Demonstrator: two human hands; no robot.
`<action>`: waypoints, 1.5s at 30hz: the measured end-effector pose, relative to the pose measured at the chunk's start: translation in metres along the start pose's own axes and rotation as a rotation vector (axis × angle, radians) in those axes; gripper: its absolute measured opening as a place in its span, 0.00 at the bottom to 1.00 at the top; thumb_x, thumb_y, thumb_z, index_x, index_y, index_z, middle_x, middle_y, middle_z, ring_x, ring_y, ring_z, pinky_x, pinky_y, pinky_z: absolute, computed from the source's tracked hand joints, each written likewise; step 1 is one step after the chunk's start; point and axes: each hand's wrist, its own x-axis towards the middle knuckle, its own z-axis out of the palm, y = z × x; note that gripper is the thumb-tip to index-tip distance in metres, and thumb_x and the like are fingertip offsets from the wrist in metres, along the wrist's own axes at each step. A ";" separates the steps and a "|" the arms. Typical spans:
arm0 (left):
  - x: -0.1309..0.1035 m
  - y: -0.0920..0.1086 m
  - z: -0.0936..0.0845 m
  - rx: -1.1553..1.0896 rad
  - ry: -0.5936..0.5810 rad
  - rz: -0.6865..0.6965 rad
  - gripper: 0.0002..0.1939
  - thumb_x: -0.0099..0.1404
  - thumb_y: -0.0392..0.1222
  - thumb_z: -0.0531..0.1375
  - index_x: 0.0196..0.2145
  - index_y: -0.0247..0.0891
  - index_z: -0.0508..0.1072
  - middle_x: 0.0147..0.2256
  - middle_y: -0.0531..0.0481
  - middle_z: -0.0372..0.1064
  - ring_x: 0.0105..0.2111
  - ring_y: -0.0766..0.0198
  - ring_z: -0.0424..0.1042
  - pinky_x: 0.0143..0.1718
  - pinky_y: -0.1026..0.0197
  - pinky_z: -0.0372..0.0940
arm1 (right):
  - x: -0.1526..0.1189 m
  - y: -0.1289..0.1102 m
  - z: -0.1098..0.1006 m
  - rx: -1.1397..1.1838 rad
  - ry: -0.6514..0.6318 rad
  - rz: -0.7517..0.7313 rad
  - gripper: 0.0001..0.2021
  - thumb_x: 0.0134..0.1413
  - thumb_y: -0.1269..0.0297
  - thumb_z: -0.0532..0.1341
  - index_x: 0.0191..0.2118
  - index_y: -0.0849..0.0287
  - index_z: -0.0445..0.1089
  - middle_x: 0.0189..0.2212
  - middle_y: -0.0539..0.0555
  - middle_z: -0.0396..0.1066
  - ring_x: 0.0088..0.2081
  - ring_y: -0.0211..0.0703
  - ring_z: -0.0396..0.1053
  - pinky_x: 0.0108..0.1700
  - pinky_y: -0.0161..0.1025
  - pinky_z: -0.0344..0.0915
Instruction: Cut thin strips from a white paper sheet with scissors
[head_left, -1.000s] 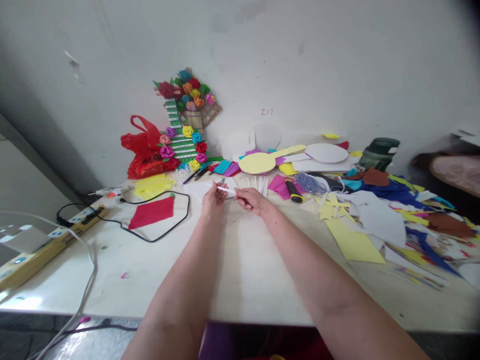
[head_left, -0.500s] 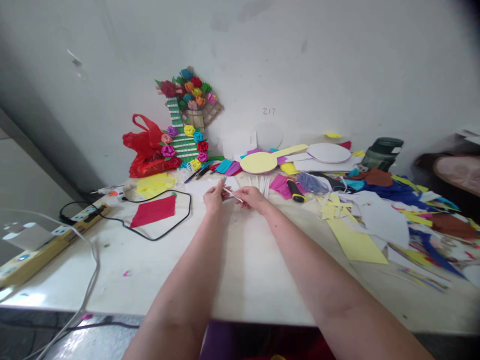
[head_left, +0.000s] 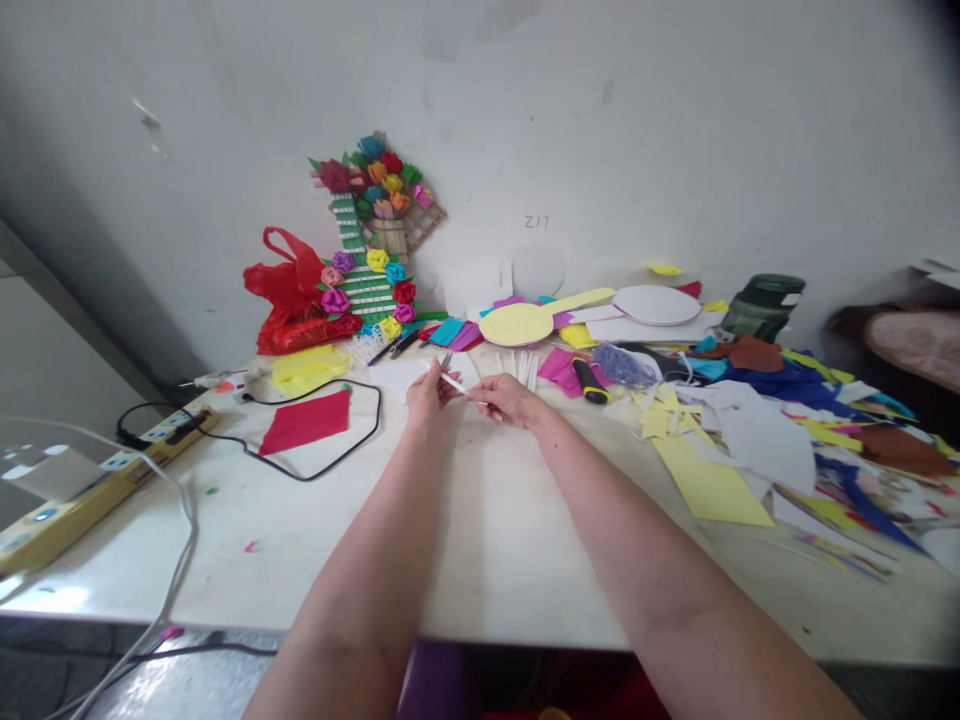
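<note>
A thin white paper strip (head_left: 455,384) runs between my two hands above the table. My left hand (head_left: 429,394) is closed round its left end, and a small grey pointed thing sticks up from the same fingers, too small to name. The fingers of my right hand (head_left: 506,398) pinch the strip's other end. Just beyond the hands lie a white sheet (head_left: 394,375) and several white strips (head_left: 527,369). A red sheet (head_left: 306,422) rests left of my left hand, inside a loop of black cable.
Paper flowers on a green and white stand (head_left: 367,295) lean on the wall beside a red bag (head_left: 285,300). A power strip (head_left: 97,500) lies at left. A yellow-black tool (head_left: 591,382), paper scraps (head_left: 772,430) and a green bottle (head_left: 763,308) are at right.
More of the white strip shows between my hands, and its upper end now reaches past my left fingertips. My right hand has moved slightly to the right.
</note>
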 end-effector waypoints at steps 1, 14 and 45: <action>-0.001 0.001 0.001 -0.024 -0.009 -0.019 0.13 0.54 0.45 0.60 0.26 0.30 0.69 0.21 0.46 0.69 0.18 0.69 0.68 0.20 0.69 0.61 | -0.002 -0.002 -0.001 0.025 -0.034 0.003 0.09 0.41 0.63 0.63 0.25 0.65 0.66 0.10 0.44 0.60 0.09 0.25 0.50 0.11 0.26 0.43; 0.001 0.000 -0.002 -0.052 -0.038 -0.021 0.10 0.57 0.44 0.57 0.28 0.32 0.68 0.25 0.45 0.71 0.24 0.66 0.71 0.25 0.67 0.63 | -0.004 0.001 -0.006 0.018 -0.094 0.098 0.11 0.46 0.60 0.60 0.30 0.65 0.66 0.12 0.43 0.55 0.11 0.24 0.46 0.13 0.27 0.39; 0.001 0.003 -0.001 -0.189 -0.052 -0.103 0.12 0.63 0.44 0.50 0.33 0.33 0.68 0.30 0.44 0.72 0.28 0.65 0.73 0.28 0.67 0.64 | 0.001 0.010 -0.010 0.091 -0.079 0.063 0.09 0.47 0.61 0.57 0.28 0.64 0.64 0.13 0.45 0.60 0.11 0.27 0.51 0.13 0.28 0.44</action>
